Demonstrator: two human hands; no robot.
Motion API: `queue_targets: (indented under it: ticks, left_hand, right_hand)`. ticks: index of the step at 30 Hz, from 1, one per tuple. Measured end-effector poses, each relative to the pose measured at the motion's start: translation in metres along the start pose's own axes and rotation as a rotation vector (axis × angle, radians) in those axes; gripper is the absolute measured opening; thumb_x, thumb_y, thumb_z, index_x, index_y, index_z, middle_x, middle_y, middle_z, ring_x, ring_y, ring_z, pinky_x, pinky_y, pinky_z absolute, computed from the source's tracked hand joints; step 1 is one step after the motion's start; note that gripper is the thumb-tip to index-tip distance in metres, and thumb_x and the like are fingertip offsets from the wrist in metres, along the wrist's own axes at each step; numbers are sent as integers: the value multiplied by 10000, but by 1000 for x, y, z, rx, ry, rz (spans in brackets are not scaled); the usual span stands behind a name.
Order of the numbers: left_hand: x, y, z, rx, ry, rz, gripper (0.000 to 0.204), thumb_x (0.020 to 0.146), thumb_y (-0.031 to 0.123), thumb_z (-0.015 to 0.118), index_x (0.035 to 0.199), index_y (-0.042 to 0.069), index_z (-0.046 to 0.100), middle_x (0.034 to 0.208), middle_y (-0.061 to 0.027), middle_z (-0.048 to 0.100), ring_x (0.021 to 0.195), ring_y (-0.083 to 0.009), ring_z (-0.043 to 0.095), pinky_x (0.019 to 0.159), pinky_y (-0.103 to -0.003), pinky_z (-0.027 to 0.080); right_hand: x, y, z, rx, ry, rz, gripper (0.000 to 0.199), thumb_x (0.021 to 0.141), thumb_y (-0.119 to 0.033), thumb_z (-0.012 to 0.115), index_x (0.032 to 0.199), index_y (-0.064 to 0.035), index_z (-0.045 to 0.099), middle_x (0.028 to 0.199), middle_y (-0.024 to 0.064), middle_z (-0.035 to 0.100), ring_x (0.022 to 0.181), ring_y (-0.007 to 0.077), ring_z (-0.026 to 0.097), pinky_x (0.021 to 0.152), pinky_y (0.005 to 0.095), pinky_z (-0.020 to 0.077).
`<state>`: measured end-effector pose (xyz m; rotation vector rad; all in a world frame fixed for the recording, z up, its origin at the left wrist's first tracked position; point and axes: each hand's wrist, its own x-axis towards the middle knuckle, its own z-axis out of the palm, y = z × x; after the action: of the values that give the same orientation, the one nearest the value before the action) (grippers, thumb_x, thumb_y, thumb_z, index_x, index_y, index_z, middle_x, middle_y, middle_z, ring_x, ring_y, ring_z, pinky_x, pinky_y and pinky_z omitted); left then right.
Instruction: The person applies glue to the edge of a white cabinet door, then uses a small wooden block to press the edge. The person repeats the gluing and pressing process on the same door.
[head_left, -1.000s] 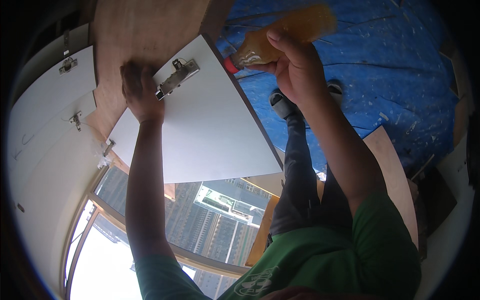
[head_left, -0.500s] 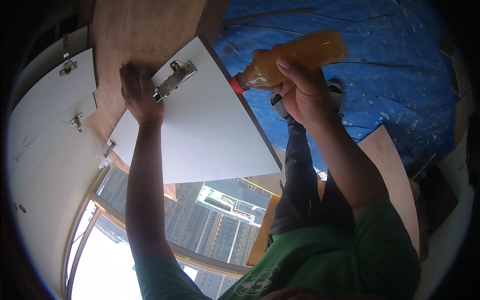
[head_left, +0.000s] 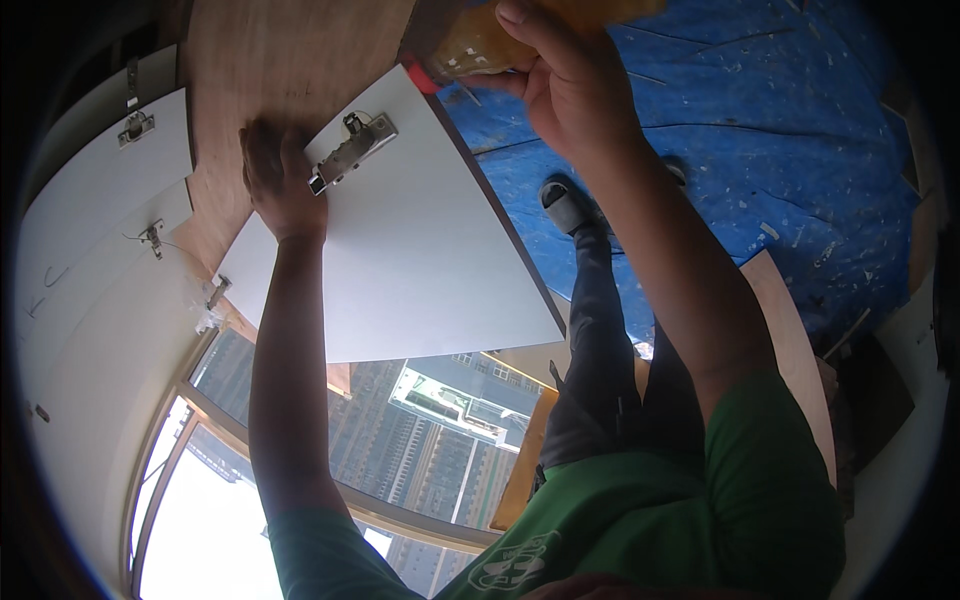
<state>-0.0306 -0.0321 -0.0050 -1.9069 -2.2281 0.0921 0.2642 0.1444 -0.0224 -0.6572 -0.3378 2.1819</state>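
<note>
A white panel (head_left: 410, 260) with a dark edge strip lies on a brown wooden surface, with a metal cabinet hinge (head_left: 352, 152) fixed near its upper left. My left hand (head_left: 285, 185) rests at the panel's left side beside the hinge, fingers stretched over the wood. In my right hand (head_left: 580, 95) is a squeeze bottle (head_left: 480, 45) of amber liquid, held tilted. Its red cap (head_left: 420, 77) is at the panel's top corner, by the dark edge; whether it touches I cannot tell. Part of the bottle runs out of the picture at the top.
Blue sheeting (head_left: 760, 180) covers the floor, with scraps on it. More white panels with hinges (head_left: 137, 127) stand at the left. A window (head_left: 400, 440) shows buildings outside, low in the picture. A plywood piece (head_left: 790, 340) leans near my right arm.
My right hand has moved up and to the left with the bottle, its cap passing along the panel's dark edge to the top corner. My left hand and the panel have stayed nearly still.
</note>
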Motion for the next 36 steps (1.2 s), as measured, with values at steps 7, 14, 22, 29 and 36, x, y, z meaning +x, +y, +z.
queue_targets:
  ticks: [7,14,22,29,36]
  left_hand:
    - [1,3,0,-5,3,-12,232,992,145,555,1221,168,588,1491,-220,493,1421,-451,414,1123,-540,398]
    - [-4,-7,9,-75,-27,-129,407,1020,273,514,1382,88,539,1526,-217,460,1454,-399,380,1174,-483,344]
    - [0,2,9,-224,-45,-359,606,1001,422,507,1488,64,464,1566,-182,426,1456,-366,378,1207,-464,281]
    - [12,24,-3,-236,-73,-544,632,976,489,517,1506,153,444,1613,-72,380,1483,-303,341,1197,-484,274]
    - [15,38,-19,-286,-22,-660,619,971,477,532,1514,195,442,1608,-46,398,1497,-263,327,1197,-484,258]
  right_hand:
    - [-52,2,-23,-129,65,48,409,940,-263,716,1257,-58,558,1158,122,677,1126,293,698,900,525,622]
    - [-17,4,-16,-111,23,2,551,864,-223,801,1311,-56,526,1207,136,655,1122,269,687,873,451,634]
    - [3,-5,-6,-357,118,-154,274,934,-214,727,1094,-36,594,1019,116,691,917,244,737,851,454,639]
    - [-29,-48,8,-955,-440,-479,516,868,-114,802,1303,-53,533,1370,213,594,1270,321,605,1070,442,518]
    - [-32,-48,33,-1141,-616,-464,636,802,-143,870,1331,-74,525,1352,161,616,1225,253,625,998,360,552]
